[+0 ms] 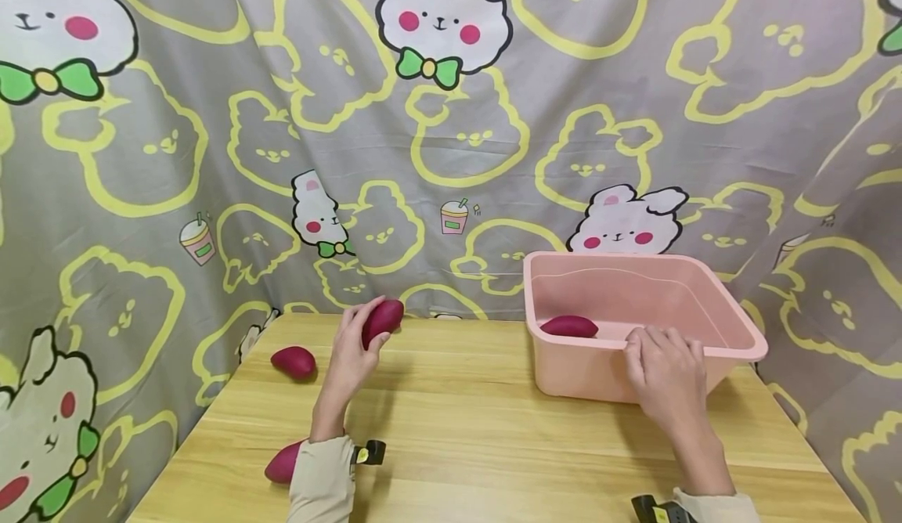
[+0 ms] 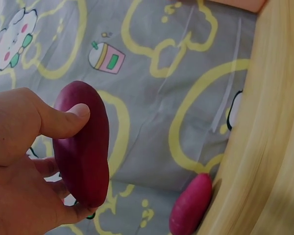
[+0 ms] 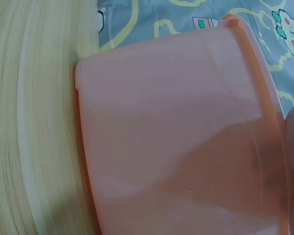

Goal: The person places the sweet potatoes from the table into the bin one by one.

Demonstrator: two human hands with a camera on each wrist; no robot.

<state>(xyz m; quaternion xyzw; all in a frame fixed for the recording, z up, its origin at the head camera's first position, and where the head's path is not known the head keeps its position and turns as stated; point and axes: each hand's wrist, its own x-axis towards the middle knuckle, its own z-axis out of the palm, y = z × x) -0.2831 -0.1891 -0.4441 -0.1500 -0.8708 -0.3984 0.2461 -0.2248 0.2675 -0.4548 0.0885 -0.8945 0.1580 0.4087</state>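
Observation:
My left hand (image 1: 355, 348) grips a purple sweet potato (image 1: 384, 319) above the far left part of the table. The left wrist view shows the thumb laid across this sweet potato (image 2: 83, 147), with fingers behind and under it. On the right, my right hand (image 1: 665, 370) holds the near rim of a pink plastic bin (image 1: 592, 370), fingers hooked over the edge. Inside the bin lies one sweet potato (image 1: 569, 326), partly hidden by the near wall. The right wrist view is mostly filled by the bin's outer wall (image 3: 176, 127).
A sweet potato (image 1: 294, 362) lies on the wooden table (image 1: 479, 429) left of my left hand. Another sweet potato (image 1: 284, 464) is closer, partly covered by my left sleeve. Behind the table hangs a grey patterned curtain (image 1: 395, 139).

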